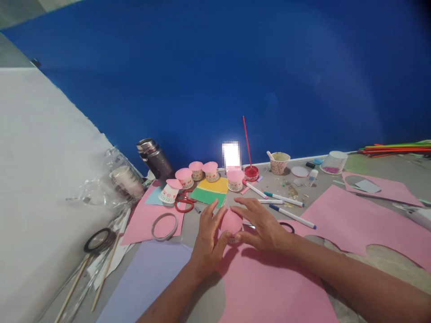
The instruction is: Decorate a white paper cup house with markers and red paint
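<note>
Between my two hands, near the middle of the table, is a small printed paper cup (pixel 233 241) with a pink paper disc (pixel 232 221) over its top. My left hand (pixel 209 233) curves round its left side, the thumb at the front edge of the disc. From the right, my right hand (pixel 264 226) bends its fingers over the far edge and brings its thumb to the front. Most of the cup's wall is hidden by the hands and disc. Beneath my wrists lies a sheet of pink paper (pixel 269 287).
Several similar pink-topped cups (pixel 183 178) stand behind. Red-handled scissors (pixel 184 205), a tape roll (pixel 164 226) and a dark flask (pixel 155 159) are left. Markers (pixel 292 217), a red paint pot (pixel 251 173) and cut pink sheets (pixel 340 215) lie right. A blue partition (pixel 215 76) rises behind.
</note>
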Motion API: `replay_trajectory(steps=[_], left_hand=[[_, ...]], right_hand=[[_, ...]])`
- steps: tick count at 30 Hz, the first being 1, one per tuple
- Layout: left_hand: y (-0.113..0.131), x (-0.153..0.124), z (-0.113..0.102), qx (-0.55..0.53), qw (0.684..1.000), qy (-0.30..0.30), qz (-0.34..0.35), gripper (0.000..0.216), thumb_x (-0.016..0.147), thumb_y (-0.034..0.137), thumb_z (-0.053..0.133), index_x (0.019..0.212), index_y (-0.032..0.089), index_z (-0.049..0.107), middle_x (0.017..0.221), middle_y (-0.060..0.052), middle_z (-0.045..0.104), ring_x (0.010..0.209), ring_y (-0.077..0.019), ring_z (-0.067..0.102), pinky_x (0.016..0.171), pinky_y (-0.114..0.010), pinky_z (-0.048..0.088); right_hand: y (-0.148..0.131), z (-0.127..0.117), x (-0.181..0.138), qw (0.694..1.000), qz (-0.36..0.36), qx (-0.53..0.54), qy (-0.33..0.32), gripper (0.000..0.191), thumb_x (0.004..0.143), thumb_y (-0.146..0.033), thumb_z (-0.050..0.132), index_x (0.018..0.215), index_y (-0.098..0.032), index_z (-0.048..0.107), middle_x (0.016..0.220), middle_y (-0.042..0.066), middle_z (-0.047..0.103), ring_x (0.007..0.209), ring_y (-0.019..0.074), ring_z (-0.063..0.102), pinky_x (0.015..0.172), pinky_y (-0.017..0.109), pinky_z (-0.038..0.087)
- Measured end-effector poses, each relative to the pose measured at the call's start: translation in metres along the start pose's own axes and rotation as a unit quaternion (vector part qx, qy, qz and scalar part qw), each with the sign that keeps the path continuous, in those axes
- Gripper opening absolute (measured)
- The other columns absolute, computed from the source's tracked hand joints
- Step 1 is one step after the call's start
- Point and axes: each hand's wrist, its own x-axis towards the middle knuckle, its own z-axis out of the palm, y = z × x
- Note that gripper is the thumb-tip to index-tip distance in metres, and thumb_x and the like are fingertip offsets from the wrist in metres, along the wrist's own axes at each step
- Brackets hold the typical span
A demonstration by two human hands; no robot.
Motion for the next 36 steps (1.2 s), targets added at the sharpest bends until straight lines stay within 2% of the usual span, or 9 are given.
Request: replay_trajectory(steps=[4,8,12,16,21,27,30,33,36], left_hand=[[-0.006,0.004,0.002,-0.007,1.000,-0.025,0.012,0.054,0.106,0.039,0.057,0.159,0.035,0.049,0.170,-0.018,0.040,0.157,-0.0446,0.039,0.119,-0.075,0.041],[-0.004,0.007,0.002,-0.030,1.000,-0.009,-0.003,0.056,0.104,0.044,0.059,0.158,0.037,0.048,0.166,-0.017,0.043,0.154,-0.0417,0.042,0.121,-0.072,0.042],[0.002,0.009,0.002,-0.037,0.999,0.017,-0.030,0.065,0.095,0.053,0.073,0.153,0.033,0.051,0.159,-0.017,0.047,0.150,-0.0404,0.045,0.122,-0.067,0.044],[0.005,0.011,0.004,-0.034,0.997,0.033,-0.060,0.068,0.089,0.053,0.079,0.146,0.026,0.054,0.152,-0.018,0.048,0.147,-0.0394,0.047,0.119,-0.063,0.048],[0.010,0.011,0.002,-0.033,0.997,0.029,-0.057,0.056,0.091,0.051,0.077,0.138,0.025,0.060,0.149,-0.017,0.050,0.145,-0.0373,0.048,0.116,-0.059,0.051],[0.013,0.009,-0.006,-0.030,0.997,0.053,-0.054,0.035,0.099,0.043,0.067,0.129,0.025,0.065,0.140,-0.014,0.055,0.138,-0.0336,0.055,0.116,-0.057,0.050],[0.012,0.008,-0.006,-0.023,0.995,0.074,-0.061,0.029,0.100,0.042,0.068,0.123,0.025,0.069,0.136,-0.012,0.058,0.132,-0.0312,0.058,0.114,-0.054,0.052],[0.012,0.008,-0.006,-0.024,0.995,0.072,-0.061,0.025,0.101,0.041,0.067,0.120,0.025,0.071,0.134,-0.012,0.059,0.130,-0.0299,0.059,0.112,-0.052,0.053],[0.012,0.006,-0.008,-0.019,0.997,0.066,-0.043,0.030,0.103,0.045,0.063,0.126,0.026,0.067,0.137,-0.013,0.058,0.131,-0.0308,0.058,0.114,-0.054,0.051]], right_hand=[[0.000,0.000,0.001,1.000,0.011,-0.001,-0.007,0.061,0.099,-0.059,0.068,0.149,-0.024,0.062,0.151,0.022,0.062,0.135,0.0391,0.062,0.108,0.063,0.057],[0.006,-0.002,0.000,0.999,0.008,0.025,0.037,0.048,0.103,-0.053,0.064,0.138,-0.020,0.066,0.146,0.023,0.065,0.134,0.0381,0.064,0.108,0.062,0.058],[0.012,-0.005,0.001,0.992,0.087,0.056,0.066,0.033,0.105,-0.048,0.061,0.126,-0.025,0.072,0.143,0.017,0.069,0.134,0.0352,0.065,0.111,0.060,0.057],[0.012,-0.003,0.005,0.988,0.123,0.070,0.064,0.037,0.103,-0.051,0.063,0.129,-0.027,0.070,0.144,0.015,0.068,0.136,0.0355,0.063,0.113,0.062,0.055],[0.008,0.004,0.006,0.991,0.107,0.069,0.050,0.050,0.097,-0.054,0.070,0.138,-0.024,0.066,0.144,0.017,0.068,0.136,0.0381,0.062,0.112,0.064,0.055],[0.012,-0.001,0.006,0.991,0.109,0.069,0.043,0.055,0.095,-0.057,0.073,0.142,-0.029,0.066,0.147,0.015,0.067,0.137,0.0381,0.061,0.113,0.063,0.055],[0.013,0.001,0.004,0.993,0.087,0.061,0.052,0.054,0.094,-0.059,0.074,0.139,-0.028,0.069,0.149,0.016,0.065,0.139,0.0388,0.060,0.117,0.064,0.051],[0.012,0.005,0.003,0.995,0.058,0.056,0.052,0.047,0.094,-0.057,0.076,0.129,-0.025,0.076,0.146,0.018,0.067,0.136,0.0395,0.062,0.115,0.066,0.051],[0.010,0.003,0.005,0.993,0.069,0.083,0.043,0.043,0.096,-0.056,0.073,0.127,-0.026,0.076,0.144,0.017,0.069,0.135,0.0369,0.063,0.114,0.062,0.053]])
